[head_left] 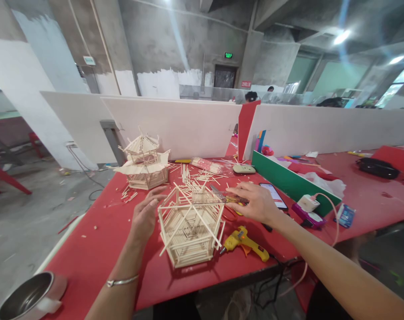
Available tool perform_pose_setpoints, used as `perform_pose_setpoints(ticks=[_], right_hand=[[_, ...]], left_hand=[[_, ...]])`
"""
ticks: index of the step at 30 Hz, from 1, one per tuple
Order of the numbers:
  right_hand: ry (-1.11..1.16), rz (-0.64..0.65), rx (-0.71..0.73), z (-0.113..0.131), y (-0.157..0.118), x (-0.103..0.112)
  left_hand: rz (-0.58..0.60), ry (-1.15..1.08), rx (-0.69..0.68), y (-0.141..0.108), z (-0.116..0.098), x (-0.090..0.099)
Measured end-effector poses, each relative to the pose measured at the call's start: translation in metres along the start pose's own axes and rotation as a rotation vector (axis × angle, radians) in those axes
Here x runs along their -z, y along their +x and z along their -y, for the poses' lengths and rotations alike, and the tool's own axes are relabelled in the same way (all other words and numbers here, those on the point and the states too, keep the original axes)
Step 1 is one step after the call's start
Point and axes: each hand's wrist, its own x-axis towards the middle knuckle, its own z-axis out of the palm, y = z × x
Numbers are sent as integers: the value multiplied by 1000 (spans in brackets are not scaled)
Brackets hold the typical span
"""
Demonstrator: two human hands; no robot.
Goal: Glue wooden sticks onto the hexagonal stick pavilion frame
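A hexagonal frame of thin wooden sticks (191, 226) stands on the red table in front of me, with longer sticks crossing over its open top. My left hand (147, 213) is at its left side, fingers stretched and apart, holding nothing. At the frame's upper right, my right hand (255, 202) has thumb and fingers closing around a yellow-and-black piece (237, 201); its kind is unclear. Red-handled scissors (229, 215) lie partly hidden below that hand. Close to the frame's lower right rests a yellow hot glue gun (245, 243), its nozzle pointing left.
A tiered stick pagoda (143, 162) stands at the back left. Loose sticks (202, 175) and a bagged bundle (207, 165) lie behind the frame. A phone (273, 195), a green divider (293, 180) and a charger (308, 203) are at right; a metal mug (30, 295) sits front left.
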Motion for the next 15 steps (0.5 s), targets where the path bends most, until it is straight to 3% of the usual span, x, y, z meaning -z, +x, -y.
perform_pose_setpoints(ticks=[5, 8, 12, 15], right_hand=[[6, -24, -20, 7, 5, 14], [81, -68, -29, 21, 18, 34], [378, -40, -74, 54, 48, 63], [551, -114, -86, 86, 74, 73]], left_hand=[[-18, -31, -22, 2, 2, 5], [-101, -36, -77, 6, -5, 11], [-213, 94, -163, 7, -45, 3], [-89, 161, -199, 1, -89, -23]])
